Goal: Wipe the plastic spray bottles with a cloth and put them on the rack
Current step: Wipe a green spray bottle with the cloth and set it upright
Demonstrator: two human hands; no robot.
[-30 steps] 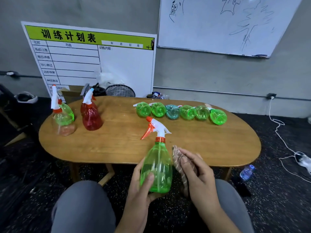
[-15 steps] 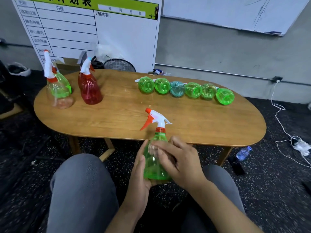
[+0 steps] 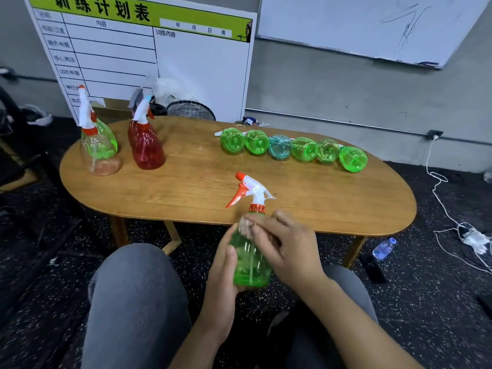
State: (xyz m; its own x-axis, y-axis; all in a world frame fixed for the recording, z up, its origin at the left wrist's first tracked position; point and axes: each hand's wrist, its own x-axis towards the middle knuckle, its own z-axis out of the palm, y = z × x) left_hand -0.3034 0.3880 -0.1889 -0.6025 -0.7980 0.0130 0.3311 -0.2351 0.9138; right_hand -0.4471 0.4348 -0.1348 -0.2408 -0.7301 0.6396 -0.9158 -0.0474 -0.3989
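Since a second ago the right hand has come across the front of the green spray bottle, covering the cloth, which barely shows at its fingertips. Upright above the person's lap, the translucent bottle carries a white head with an orange trigger. Curled round its lower side, the left hand grips it; the right's fingers press its shoulder. Beyond, the oval wooden table bears a red bottle and a row of lying bottles; whiteboards lean behind.
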